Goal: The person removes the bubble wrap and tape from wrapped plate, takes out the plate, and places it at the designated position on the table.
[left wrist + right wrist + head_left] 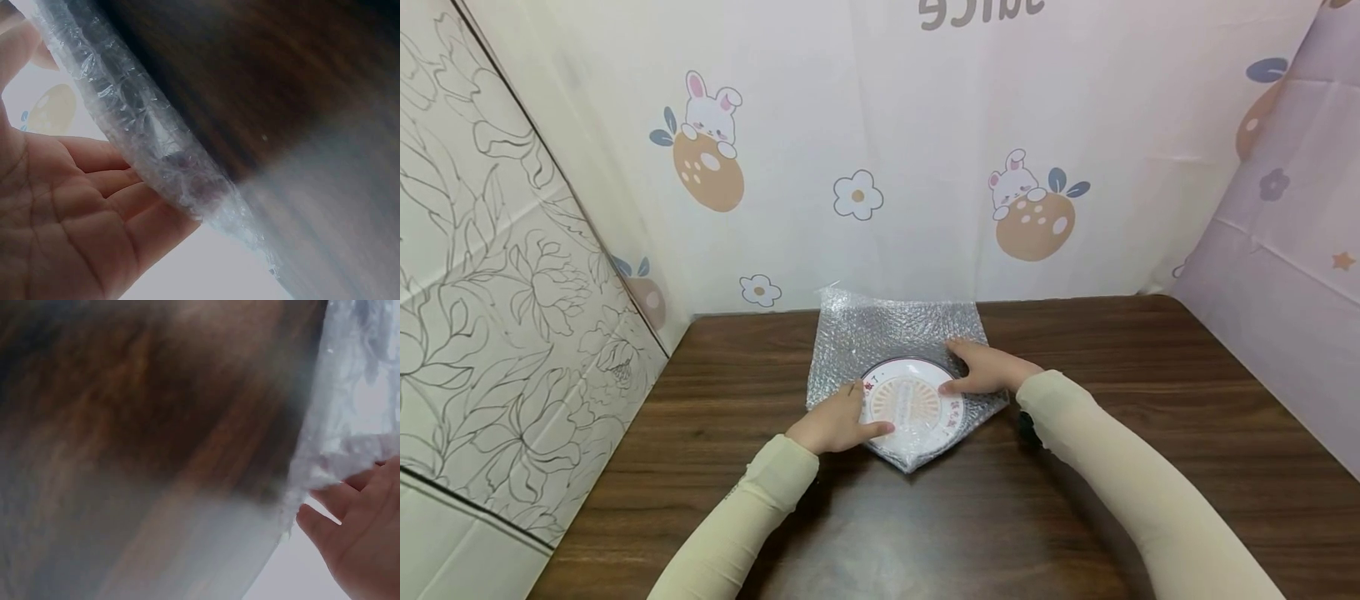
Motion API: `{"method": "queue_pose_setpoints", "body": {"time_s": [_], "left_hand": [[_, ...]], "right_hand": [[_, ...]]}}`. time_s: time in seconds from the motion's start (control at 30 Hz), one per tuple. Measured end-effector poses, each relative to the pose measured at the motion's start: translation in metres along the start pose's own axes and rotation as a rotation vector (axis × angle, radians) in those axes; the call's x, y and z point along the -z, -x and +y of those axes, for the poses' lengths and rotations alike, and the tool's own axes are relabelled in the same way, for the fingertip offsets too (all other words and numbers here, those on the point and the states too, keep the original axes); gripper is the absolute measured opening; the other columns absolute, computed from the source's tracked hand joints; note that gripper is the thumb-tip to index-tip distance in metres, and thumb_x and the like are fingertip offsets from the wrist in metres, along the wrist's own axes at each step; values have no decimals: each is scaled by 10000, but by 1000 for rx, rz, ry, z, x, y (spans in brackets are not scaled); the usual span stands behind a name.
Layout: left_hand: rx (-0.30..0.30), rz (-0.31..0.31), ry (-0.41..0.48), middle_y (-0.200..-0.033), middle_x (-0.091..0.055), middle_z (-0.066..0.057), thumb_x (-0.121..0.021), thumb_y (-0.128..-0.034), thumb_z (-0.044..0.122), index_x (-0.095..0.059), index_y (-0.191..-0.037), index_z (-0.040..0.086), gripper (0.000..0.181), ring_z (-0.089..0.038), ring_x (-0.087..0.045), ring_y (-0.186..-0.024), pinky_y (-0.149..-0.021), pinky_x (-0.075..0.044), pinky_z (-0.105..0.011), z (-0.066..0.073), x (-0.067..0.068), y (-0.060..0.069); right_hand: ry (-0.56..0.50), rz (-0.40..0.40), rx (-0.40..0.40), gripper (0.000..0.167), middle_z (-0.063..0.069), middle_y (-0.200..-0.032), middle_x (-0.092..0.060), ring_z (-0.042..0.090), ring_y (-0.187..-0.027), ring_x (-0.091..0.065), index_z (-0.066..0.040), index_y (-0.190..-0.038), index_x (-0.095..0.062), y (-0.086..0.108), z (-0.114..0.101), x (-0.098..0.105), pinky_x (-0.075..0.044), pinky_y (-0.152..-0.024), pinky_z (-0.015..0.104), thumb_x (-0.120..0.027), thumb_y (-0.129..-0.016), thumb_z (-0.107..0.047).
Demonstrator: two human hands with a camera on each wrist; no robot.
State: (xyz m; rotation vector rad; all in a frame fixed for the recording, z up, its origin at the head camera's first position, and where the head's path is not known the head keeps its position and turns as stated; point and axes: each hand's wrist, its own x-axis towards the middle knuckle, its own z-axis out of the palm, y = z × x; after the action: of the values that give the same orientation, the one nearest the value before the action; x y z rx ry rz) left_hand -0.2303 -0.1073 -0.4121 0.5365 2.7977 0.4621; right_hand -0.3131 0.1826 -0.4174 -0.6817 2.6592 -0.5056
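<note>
The plate (913, 408) sits just below the centre of the frame on the desk (940, 533), lying flat, with bubble wrap (887, 325) spreading out behind it toward the upper edge of the desk and coming to a blunt point at the near side. Your left hand (837, 418) lies at its lower-left edge, thumb over the rim, and your right hand (988, 368) at its upper right, thumb on the rim and the other fingers spread over the wrap; on both, the fingers look loosely extended, released rather than curled round anything. To handle this step well, you would do best to steady the plate with light thumb pressure and smooth the wrap from the middle outward, drawing it snug without straining it. The plate is round, white and glossy, red characters on its border and a tan ray pattern in the middle, so it will probably slide if pushed from one side only. The wrap is clear, crinkled and springy; its loose edges would likely lift unless your fingers hold them down.
</note>
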Motion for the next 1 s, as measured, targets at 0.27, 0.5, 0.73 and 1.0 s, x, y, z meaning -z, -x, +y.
{"method": "queue_pose_setpoints", "body": {"time_s": [0.27, 0.5, 0.73, 1.0], "left_hand": [[7, -9, 0, -1524, -348, -292, -585, -879, 639, -258, -1489, -123, 1030, -389, -371, -1417, -1160, -348, -460, 0, 0, -1], [5, -6, 8, -1518, -356, -297, -585, -881, 636, -265, -1484, -130, 1026, -394, -381, -1409, -1158, -352, -462, 0, 1, 0], [4, -5, 13, -1519, -357, -294, -573, -887, 638, -268, -1482, -131, 1019, -391, -374, -1414, -1160, -347, -463, -1, 1, 0], [13, -15, 9, -1527, -354, -280, -569, -891, 635, -256, -1494, -115, 1012, -379, -374, -1418, -1159, -349, -466, 0, 2, 1]], "right_hand": [[-53, 75, 31, 955, 227, -1572, -306, 417, -1451, -289, 2, -1539, -247, 14, -9, 9, -279, -1168, 568, -629, -884, -579], [-90, 144, 94, 862, 189, -1547, -378, 391, -1434, -342, -27, -1519, -329, 24, -22, 9, -322, -1147, 563, -648, -894, -528], [-58, 199, 170, 755, 212, -1467, -480, 386, -1360, -452, 25, -1459, -416, 31, -32, 3, -386, -1111, 533, -691, -902, -404], [-19, 200, 209, 708, 226, -1417, -529, 372, -1309, -510, 62, -1420, -457, 35, -40, -5, -433, -1070, 516, -728, -887, -316]]}}
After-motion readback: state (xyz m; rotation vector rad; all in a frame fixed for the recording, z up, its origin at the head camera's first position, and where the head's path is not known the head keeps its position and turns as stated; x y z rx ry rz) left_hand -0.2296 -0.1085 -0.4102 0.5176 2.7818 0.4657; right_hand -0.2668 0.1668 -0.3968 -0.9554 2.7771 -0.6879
